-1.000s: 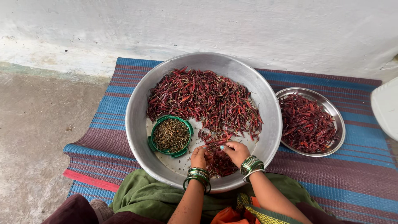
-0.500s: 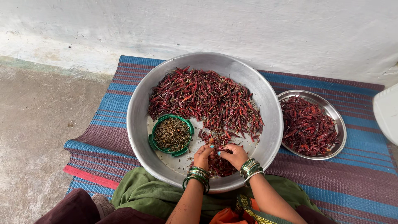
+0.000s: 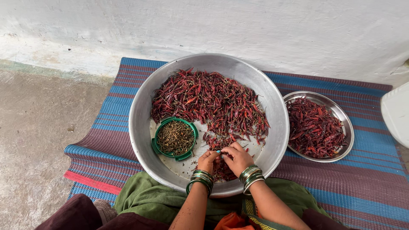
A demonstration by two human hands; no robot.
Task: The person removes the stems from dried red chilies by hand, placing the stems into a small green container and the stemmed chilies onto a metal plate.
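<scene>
While both hands (image 3: 226,159) meet, red chilli (image 3: 220,152) pinched between fingertips, over basin (image 3: 140,127)

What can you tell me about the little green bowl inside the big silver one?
The little green bowl is round, looks like plastic, and has small tabs sticking out from its rim. It sits upright on the bare bottom of the big metal basin, on its left side, next to the pile of dried red chillies. It is filled almost to the rim with thin, dry, brownish-green stems. The left hand is close by on its right but does not touch it.
</scene>
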